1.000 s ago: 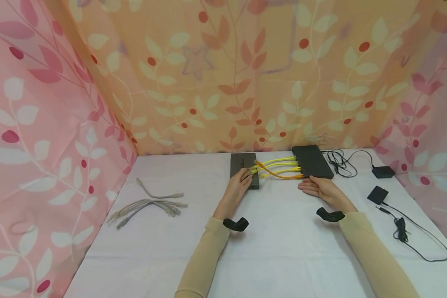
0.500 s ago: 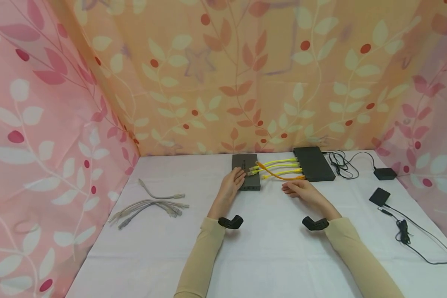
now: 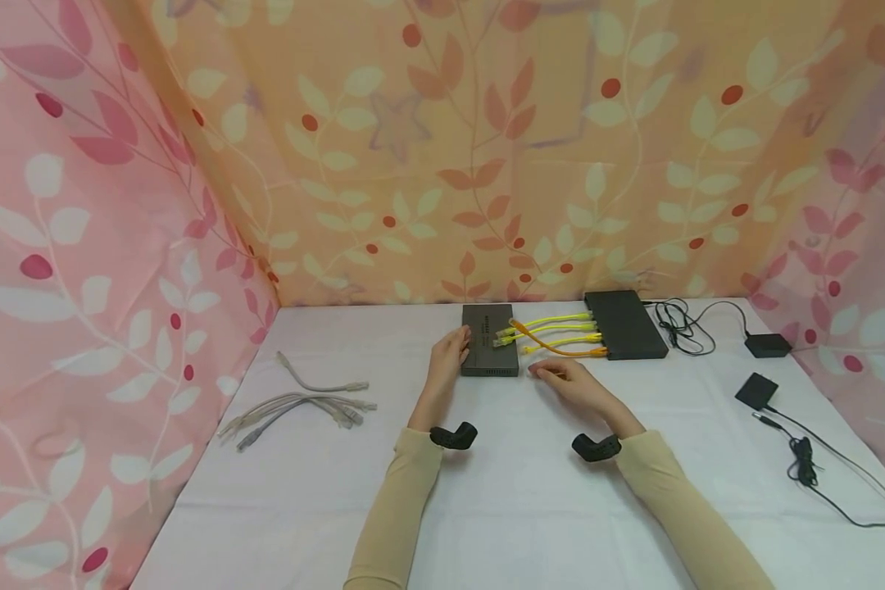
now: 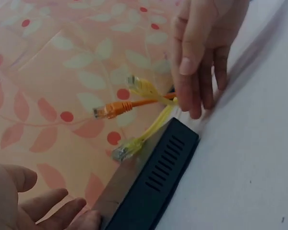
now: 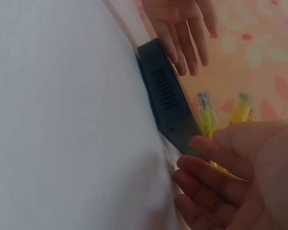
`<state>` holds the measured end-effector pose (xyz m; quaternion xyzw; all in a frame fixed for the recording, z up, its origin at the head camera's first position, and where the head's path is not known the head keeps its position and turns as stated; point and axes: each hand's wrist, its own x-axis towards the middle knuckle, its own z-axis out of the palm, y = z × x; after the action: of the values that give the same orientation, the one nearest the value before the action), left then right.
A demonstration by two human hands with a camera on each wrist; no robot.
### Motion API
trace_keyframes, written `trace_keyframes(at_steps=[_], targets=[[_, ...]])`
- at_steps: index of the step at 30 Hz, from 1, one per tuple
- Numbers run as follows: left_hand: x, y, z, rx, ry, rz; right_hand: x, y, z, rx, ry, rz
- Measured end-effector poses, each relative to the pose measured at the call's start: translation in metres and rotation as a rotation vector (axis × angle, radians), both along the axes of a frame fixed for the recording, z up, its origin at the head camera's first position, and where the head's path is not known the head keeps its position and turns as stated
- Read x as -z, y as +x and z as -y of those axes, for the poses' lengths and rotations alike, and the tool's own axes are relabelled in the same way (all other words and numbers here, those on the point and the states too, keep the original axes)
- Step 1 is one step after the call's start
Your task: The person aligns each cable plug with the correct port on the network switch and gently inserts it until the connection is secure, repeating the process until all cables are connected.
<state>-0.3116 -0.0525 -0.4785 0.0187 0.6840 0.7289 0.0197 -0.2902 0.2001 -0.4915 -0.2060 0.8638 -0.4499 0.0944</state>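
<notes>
A dark grey network switch lies flat at the back of the table. My left hand is at its left edge, fingers extended; in the left wrist view the fingertips appear to touch the casing. Just off its front right corner, my right hand hovers with loosely bent fingers and nothing held. Yellow network cables and an orange network cable run from a larger black box. Some of their free plugs lie over the switch; whether any plug is in it is hidden.
Several grey network cables lie on the left of the table. A black power adapter with coiled cord sits at the back right. Nearer is another adapter with a bundled cord. Patterned cloth encloses the back and sides.
My right hand has moved left, from the black box to beside the switch. The left hand has drawn off the switch's top and the cable plugs to its left edge.
</notes>
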Motion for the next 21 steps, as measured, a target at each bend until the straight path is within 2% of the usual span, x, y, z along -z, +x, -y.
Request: trace_keyframes(at_steps=[3, 5, 13, 18, 21], targets=[[0.002, 0.0, 0.001, -0.064, -0.113, -0.03, 0.0, 0.0, 0.009, -0.006, -0.011, -0.015], [0.004, 0.0, 0.002, -0.083, -0.174, -0.042, 0.001, 0.0, 0.015, -0.009, -0.019, -0.006], [0.007, 0.002, 0.003, -0.086, -0.298, -0.068, 0.006, 0.002, 0.032, 0.016, 0.004, 0.021], [0.009, 0.003, 0.004, -0.042, -0.367, -0.022, 0.01, 0.003, 0.037, 0.042, -0.004, 0.043], [0.01, 0.002, 0.002, 0.002, -0.428, -0.025, 0.012, 0.004, 0.04, 0.052, -0.008, 0.046]])
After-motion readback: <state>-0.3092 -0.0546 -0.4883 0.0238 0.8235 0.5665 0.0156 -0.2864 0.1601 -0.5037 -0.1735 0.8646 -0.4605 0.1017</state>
